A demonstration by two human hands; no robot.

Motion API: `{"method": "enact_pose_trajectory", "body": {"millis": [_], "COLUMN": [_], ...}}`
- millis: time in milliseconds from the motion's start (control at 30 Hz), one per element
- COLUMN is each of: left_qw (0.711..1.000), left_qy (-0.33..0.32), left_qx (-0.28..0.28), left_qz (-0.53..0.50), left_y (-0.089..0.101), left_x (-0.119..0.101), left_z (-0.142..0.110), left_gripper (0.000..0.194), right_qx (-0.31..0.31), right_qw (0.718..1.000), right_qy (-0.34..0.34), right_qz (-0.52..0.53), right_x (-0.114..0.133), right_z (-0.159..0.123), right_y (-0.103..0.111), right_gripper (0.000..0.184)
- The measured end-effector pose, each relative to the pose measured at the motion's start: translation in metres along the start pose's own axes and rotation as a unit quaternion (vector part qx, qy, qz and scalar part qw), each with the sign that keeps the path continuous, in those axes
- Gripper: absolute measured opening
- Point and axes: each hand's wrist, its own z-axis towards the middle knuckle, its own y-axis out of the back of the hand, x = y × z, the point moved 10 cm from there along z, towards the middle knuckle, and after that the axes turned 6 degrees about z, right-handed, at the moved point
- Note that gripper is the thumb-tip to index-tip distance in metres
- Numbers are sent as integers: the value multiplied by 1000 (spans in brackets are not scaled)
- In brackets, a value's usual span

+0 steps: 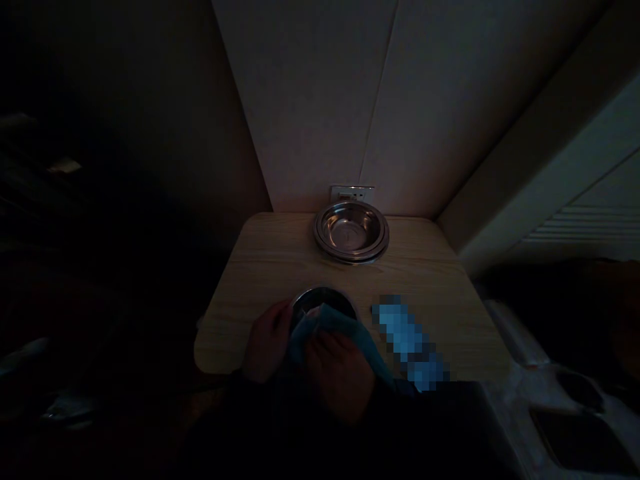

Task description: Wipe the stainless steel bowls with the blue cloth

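Observation:
The scene is very dark. A small steel bowl (323, 301) sits near the front of a light wooden table (270, 260). My left hand (267, 340) grips the bowl's left rim. My right hand (340, 373) is closed on a blue cloth (350, 330) that is pressed into the bowl and drapes off to the right. A stack of steel bowls (351, 230) stands at the table's back edge, apart from both hands.
A blurred-out blue object (410, 343) lies on the table right of my hands. A white wall socket (351, 193) sits behind the stacked bowls. Pale wall panels rise behind; a light-coloured ledge with recesses (565, 413) is at lower right.

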Motion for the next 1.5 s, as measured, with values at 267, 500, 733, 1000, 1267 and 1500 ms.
{"method": "enact_pose_trajectory", "body": {"millis": [267,500,733,1000,1267,1500], "left_qw": [999,995,998,998,998,999], "left_qy": [33,77,34,22,28,25], "left_qx": [15,17,16,28,19,18], "left_qz": [-40,-53,-59,-48,-51,-31], "left_y": [-9,-9,-4,-9,-6,-7], "left_x": [3,19,4,-1,1,-2], "left_z": [-9,-29,-11,-7,-9,-8], "left_gripper": [41,44,40,38,36,38], "right_qx": [-2,4,57,60,19,103], "right_qw": [1000,997,998,998,992,994], "right_qy": [-11,-77,19,-8,-126,22], "right_qz": [-3,-16,15,25,6,39], "right_x": [-14,-5,-13,-12,-5,-10], "right_z": [-14,1,-8,-7,21,-8], "right_y": [12,-3,10,7,-1,12], "right_gripper": [24,28,28,29,35,31]}}
